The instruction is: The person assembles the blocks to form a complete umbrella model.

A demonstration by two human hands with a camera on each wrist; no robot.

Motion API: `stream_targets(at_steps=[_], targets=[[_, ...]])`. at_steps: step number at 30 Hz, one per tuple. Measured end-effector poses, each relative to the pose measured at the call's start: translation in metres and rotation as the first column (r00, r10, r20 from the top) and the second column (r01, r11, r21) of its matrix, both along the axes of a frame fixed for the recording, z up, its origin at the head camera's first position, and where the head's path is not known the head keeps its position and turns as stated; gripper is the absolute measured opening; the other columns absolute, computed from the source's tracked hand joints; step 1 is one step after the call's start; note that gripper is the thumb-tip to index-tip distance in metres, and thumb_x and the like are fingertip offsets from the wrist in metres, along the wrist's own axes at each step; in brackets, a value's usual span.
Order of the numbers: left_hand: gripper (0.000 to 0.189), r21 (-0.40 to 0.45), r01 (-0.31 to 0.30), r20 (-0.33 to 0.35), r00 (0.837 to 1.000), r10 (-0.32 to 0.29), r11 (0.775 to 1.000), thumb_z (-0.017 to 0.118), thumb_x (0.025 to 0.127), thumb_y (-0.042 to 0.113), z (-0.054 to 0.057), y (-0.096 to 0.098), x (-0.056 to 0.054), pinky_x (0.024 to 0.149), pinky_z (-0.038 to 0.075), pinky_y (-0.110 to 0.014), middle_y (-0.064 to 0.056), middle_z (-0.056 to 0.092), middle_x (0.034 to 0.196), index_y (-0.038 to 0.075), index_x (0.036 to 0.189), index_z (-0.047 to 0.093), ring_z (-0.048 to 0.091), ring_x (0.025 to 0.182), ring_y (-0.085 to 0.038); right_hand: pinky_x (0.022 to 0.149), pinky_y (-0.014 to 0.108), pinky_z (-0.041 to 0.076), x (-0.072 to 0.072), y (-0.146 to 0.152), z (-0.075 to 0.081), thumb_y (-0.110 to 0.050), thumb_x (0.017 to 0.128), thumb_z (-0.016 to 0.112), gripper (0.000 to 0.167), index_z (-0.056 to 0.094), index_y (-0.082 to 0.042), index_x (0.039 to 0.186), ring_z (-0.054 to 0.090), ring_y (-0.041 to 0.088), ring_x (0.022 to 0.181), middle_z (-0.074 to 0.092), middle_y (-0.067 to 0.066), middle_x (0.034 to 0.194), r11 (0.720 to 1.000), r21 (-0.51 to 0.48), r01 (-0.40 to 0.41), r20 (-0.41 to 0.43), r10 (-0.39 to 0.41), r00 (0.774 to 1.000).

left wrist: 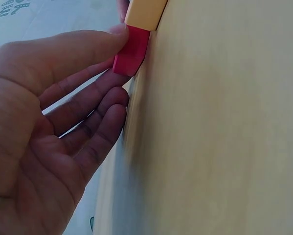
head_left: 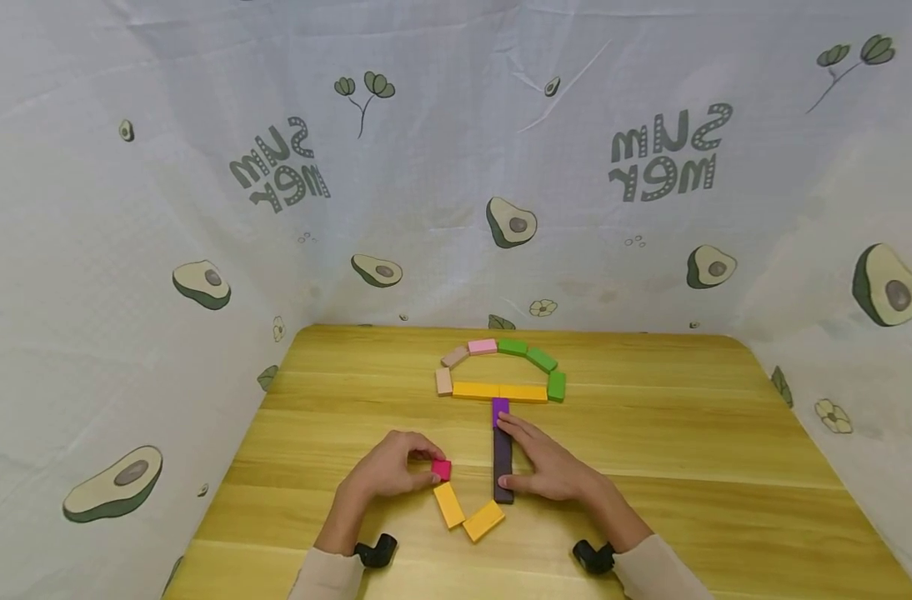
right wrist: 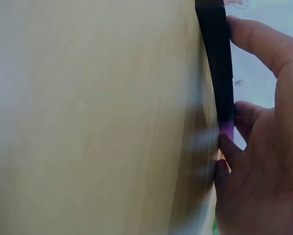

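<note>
In the head view my left hand (head_left: 393,467) pinches a small red block (head_left: 441,469) between thumb and fingers, and the left wrist view shows the block (left wrist: 132,51) against the end of a yellow block (left wrist: 145,13). Two yellow blocks (head_left: 448,506) lie angled toward each other below it. My right hand (head_left: 553,465) rests along a straight column, its thumb on the black blocks (head_left: 503,467) and a forefinger on the purple block (head_left: 500,408). In the right wrist view the fingers of this hand (right wrist: 263,122) reach along the side of the dark column.
Above the column, two yellow blocks (head_left: 477,390) form a bar. Green blocks (head_left: 541,359), a pink block (head_left: 482,347) and tan blocks (head_left: 444,381) arch over it. The wooden table (head_left: 651,433) ends at a printed curtain (head_left: 441,167) behind and at both sides.
</note>
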State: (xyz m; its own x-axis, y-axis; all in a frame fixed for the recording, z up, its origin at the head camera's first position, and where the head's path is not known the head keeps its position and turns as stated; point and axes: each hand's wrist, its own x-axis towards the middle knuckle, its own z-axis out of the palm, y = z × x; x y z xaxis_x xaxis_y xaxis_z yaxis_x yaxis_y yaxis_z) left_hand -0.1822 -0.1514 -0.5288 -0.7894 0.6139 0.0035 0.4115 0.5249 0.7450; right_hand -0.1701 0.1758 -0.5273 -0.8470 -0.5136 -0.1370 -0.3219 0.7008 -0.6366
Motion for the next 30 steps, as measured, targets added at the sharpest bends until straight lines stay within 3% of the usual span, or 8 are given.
stream_targets(at_steps=[20, 30], targets=[[0.026, -0.008, 0.028, -0.005, 1.0, -0.028, 1.0, 0.081, 0.089, 0.03, -0.0029, 0.0001, 0.0005, 0.092, 0.057, -0.025, 0.01, 0.075, 0.108, 0.019, 0.113, 0.077, 0.067, 0.099, -0.002, 0.124, 0.063, 0.025, 0.0053, -0.0006, 0.0019, -0.052, 0.091, 0.071, 0.093, 0.027, -0.017, 0.165, 0.022, 0.037, 0.158, 0.022, 0.007, 0.172, 1.0, -0.013, 0.013, 0.014, -0.013, 1.0], [0.04, 0.016, 0.026, 0.016, 1.0, -0.026, 1.0, 0.075, 0.094, 0.026, -0.002, 0.0027, -0.0028, 0.092, 0.057, -0.028, 0.002, 0.073, 0.115, 0.009, 0.13, 0.069, 0.066, 0.099, -0.009, 0.123, 0.064, 0.026, 0.0032, -0.0014, 0.0017, -0.054, 0.092, 0.07, 0.094, 0.026, -0.015, 0.165, 0.022, 0.038, 0.158, 0.022, 0.009, 0.172, 1.0, -0.004, 0.013, 0.014, -0.013, 1.0]])
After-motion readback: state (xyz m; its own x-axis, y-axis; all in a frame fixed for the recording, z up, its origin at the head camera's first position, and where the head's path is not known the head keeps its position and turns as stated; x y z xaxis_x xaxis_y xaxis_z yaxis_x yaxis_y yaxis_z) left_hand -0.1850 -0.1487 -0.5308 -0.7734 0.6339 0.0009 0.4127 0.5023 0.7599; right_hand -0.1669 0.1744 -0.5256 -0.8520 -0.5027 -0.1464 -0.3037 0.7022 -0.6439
